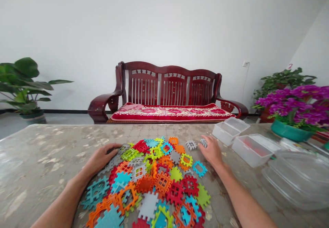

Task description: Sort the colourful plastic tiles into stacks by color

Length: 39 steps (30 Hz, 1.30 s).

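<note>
The person's right hand [212, 150] has its thumb and fingers narrowed on a small grey piece [203, 142], with another grey lattice piece [191, 145] lying just beside it, toward the left hand [104, 156]. That left hand rests with bent fingers at the near-side edge of the grey pieces on its side of the heap; whether it grips one cannot be told. Between the two hands and nearer the body, a heap of interlocking pieces [146, 184] in orange, red, lime, blue and grey spreads over the desk [46, 173]. Beyond the right hand, outward, stand two translucent boxes [246, 152], with clear lids [300, 178] nearer the body.
</note>
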{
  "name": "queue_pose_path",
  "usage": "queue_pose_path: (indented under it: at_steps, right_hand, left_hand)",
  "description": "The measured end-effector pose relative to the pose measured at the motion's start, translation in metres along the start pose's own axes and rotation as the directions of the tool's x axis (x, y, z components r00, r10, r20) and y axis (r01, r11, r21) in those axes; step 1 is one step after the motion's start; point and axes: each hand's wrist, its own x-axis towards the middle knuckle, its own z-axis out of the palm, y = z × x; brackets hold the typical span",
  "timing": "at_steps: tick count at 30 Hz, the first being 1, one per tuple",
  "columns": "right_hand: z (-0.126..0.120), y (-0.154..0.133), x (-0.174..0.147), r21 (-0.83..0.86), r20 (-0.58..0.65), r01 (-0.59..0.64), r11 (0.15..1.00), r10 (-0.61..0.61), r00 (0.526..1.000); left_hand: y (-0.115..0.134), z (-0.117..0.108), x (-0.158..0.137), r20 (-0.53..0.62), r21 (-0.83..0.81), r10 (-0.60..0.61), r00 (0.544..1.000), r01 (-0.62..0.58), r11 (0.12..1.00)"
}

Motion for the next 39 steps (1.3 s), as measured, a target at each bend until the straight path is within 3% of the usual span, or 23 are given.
queue_pose_path:
  at_steps: [2, 5, 10, 13, 17, 20, 23, 25, 30, 39]
  right_hand:
    - [-0.002, -0.024, -0.006, 0.204, 0.069, 0.078, 0.976, -0.094, 0.993]
    - [-0.007, -0.06, -0.015, 0.356, 0.22, 0.188, 0.915, -0.278, 0.935]
    - [-0.013, -0.094, -0.026, 0.281, 0.378, 0.33, 0.901, -0.42, 0.825]
    - [-0.013, -0.101, -0.031, 0.248, 0.421, 0.362, 0.898, -0.437, 0.795]
    - [-0.009, -0.104, -0.033, 0.259, 0.403, 0.338, 0.905, -0.419, 0.814]
    - [-0.007, -0.094, -0.026, 0.299, 0.335, 0.262, 0.918, -0.358, 0.871]
    - [-0.003, -0.07, -0.013, 0.324, 0.211, 0.116, 0.939, -0.191, 0.958]
    - [0.001, -0.051, -0.005, 0.287, 0.146, 0.012, 0.958, -0.056, 0.988]
    - [0.011, -0.025, 0.002, 0.1, 0.096, -0.059, 0.993, 0.049, 0.994]
    - [0.01, -0.042, -0.003, -0.138, 0.188, -0.041, 0.99, 0.067, 0.98]
  left_hand:
    - [0.001, 0.0, 0.0, -0.006, -0.01, -0.002, 1.0, 0.002, 1.0]
    - [0.003, 0.0, -0.001, -0.015, -0.021, 0.001, 1.0, -0.001, 1.0]
    - [0.005, 0.0, 0.0, -0.023, -0.025, -0.001, 1.0, 0.001, 1.0]
    - [0.004, -0.001, 0.0, -0.015, -0.014, 0.004, 1.0, -0.004, 1.0]
    - [0.001, -0.001, 0.0, -0.002, -0.001, 0.015, 1.0, -0.015, 1.0]
    - [0.001, -0.001, 0.0, -0.004, 0.004, 0.014, 1.0, -0.014, 1.0]
    - [0.002, 0.0, 0.0, -0.013, 0.007, 0.013, 1.0, -0.013, 1.0]
    - [0.002, 0.0, 0.0, -0.016, 0.008, 0.012, 1.0, -0.012, 1.0]
    - [0.0, 0.001, 0.001, -0.02, 0.009, 0.013, 1.0, -0.013, 1.0]
    - [0.0, 0.0, 0.0, -0.013, 0.012, 0.002, 1.0, -0.002, 1.0]
